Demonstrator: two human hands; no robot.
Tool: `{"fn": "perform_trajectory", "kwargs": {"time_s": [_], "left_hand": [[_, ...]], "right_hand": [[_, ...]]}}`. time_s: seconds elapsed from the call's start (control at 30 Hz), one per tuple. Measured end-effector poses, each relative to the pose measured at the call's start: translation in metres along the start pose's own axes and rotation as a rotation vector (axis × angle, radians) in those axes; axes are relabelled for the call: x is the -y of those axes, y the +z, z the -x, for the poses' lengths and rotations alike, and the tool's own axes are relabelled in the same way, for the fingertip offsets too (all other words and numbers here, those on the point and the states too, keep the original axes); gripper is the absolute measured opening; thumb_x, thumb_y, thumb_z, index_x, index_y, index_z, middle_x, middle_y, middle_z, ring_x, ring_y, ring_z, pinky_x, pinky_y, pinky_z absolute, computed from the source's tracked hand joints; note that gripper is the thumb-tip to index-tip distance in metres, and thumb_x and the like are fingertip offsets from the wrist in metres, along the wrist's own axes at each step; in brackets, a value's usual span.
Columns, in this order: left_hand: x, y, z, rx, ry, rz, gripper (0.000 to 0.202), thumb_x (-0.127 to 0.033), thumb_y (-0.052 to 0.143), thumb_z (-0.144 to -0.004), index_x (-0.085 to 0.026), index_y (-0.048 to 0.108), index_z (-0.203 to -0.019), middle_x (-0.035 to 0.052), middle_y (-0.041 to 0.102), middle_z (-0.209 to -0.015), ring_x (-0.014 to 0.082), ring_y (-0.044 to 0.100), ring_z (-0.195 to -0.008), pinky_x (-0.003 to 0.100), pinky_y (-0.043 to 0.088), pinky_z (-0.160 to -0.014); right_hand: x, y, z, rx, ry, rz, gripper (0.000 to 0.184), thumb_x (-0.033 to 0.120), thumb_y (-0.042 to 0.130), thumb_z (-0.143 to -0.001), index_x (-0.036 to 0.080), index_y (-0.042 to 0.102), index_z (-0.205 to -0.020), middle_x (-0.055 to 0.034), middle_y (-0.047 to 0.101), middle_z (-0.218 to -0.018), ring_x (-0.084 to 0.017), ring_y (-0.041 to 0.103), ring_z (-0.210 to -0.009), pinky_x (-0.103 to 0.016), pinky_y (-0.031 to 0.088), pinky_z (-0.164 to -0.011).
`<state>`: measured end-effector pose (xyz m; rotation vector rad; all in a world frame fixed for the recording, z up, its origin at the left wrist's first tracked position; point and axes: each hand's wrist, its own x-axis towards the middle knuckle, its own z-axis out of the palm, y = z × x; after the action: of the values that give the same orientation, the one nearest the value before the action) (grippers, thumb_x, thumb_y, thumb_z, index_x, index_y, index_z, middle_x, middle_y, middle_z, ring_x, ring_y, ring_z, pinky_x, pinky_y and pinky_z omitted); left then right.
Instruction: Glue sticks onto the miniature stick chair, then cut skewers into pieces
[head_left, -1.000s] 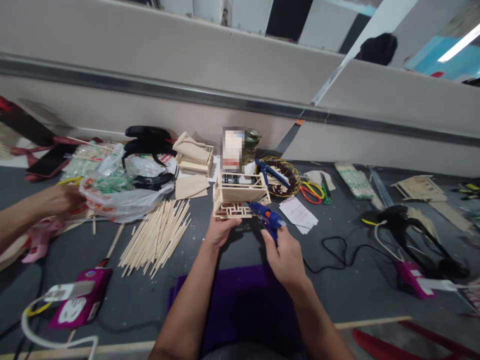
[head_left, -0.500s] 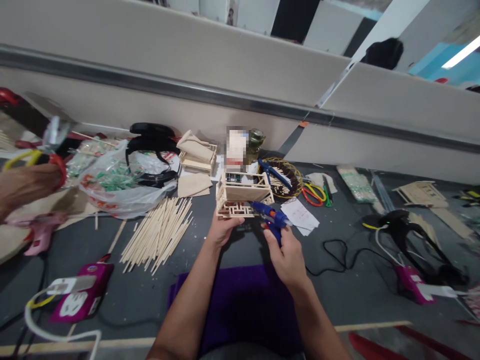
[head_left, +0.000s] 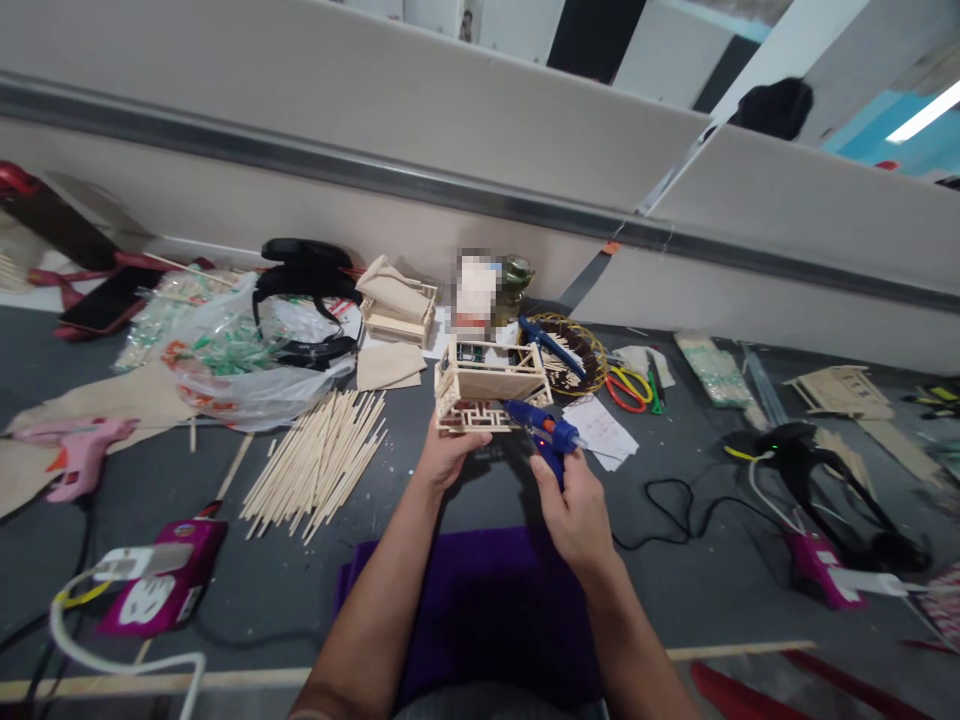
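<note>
My left hand [head_left: 445, 456] is closed on the underside of a small box-shaped frame model of light wooden sticks [head_left: 484, 388], held above the grey table. My right hand [head_left: 576, 514] grips a blue hot glue gun [head_left: 544, 434], its nozzle pointing left at the model's lower right corner. Whether the nozzle touches the wood cannot be made out. A black cord [head_left: 675, 500] runs from the gun to the right.
A heap of wooden sticks [head_left: 319, 464] lies left of the model beside a plastic bag [head_left: 236, 365]. A pink glue gun [head_left: 71, 458] and a pink power strip [head_left: 154, 590] lie at the left. Another stick model [head_left: 394, 305], scissors [head_left: 626, 385] and a wire basket [head_left: 566, 350] lie behind.
Another person's hand at the left edge, which lifted scissors half a second ago, has left the view. My hands, the model and the glue gun have barely shifted.
</note>
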<state>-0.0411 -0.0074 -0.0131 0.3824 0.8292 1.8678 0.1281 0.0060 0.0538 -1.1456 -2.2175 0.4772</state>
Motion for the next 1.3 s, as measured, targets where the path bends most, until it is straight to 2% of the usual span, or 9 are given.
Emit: {"fn": "perform_trajectory", "kwargs": {"time_s": [0.5,0.87,1.07,1.3], "left_hand": [[0.0039,-0.0031,-0.0009,-0.004,0.030,-0.039,0.069,-0.012,0.087,-0.047,-0.021,0.061,-0.111,0.0026,0.072,-0.098,0.0217,0.067,-0.095,0.039,0.051,-0.093],[0.0057,-0.0034,-0.0016,-0.009,0.044,-0.034,0.075,-0.012,0.088,-0.045,-0.021,0.060,-0.114,0.0030,0.071,-0.103,0.0211,0.067,-0.097,0.037,0.051,-0.092],[0.0047,-0.0023,-0.0015,-0.005,0.039,-0.044,0.069,-0.012,0.088,-0.045,-0.021,0.063,-0.109,0.0034,0.070,-0.105,0.0200,0.066,-0.095,0.036,0.052,-0.089],[0.0045,-0.0018,-0.0016,-0.009,0.047,-0.059,0.063,-0.012,0.088,-0.045,-0.019,0.064,-0.102,0.0032,0.071,-0.101,0.0199,0.067,-0.093,0.036,0.052,-0.088]], "right_hand": [[-0.0024,-0.0007,0.0015,-0.018,-0.007,0.044,0.031,0.035,0.043,-0.095,0.014,0.058,-0.112,-0.0129,0.070,-0.095,-0.025,0.068,-0.085,-0.033,0.053,-0.070],[-0.0022,-0.0023,0.0019,-0.018,-0.012,0.074,0.030,0.035,0.043,-0.095,0.014,0.058,-0.111,-0.0126,0.070,-0.093,-0.024,0.069,-0.082,-0.033,0.053,-0.067],[-0.0010,-0.0001,0.0032,-0.032,-0.029,0.124,0.030,0.036,0.041,-0.096,0.014,0.057,-0.109,-0.0130,0.071,-0.090,-0.025,0.069,-0.079,-0.033,0.053,-0.065],[-0.0021,0.0035,0.0044,-0.047,-0.064,0.195,0.034,0.036,0.039,-0.097,0.011,0.054,-0.114,-0.0146,0.071,-0.089,-0.026,0.070,-0.079,-0.034,0.054,-0.065]]}}
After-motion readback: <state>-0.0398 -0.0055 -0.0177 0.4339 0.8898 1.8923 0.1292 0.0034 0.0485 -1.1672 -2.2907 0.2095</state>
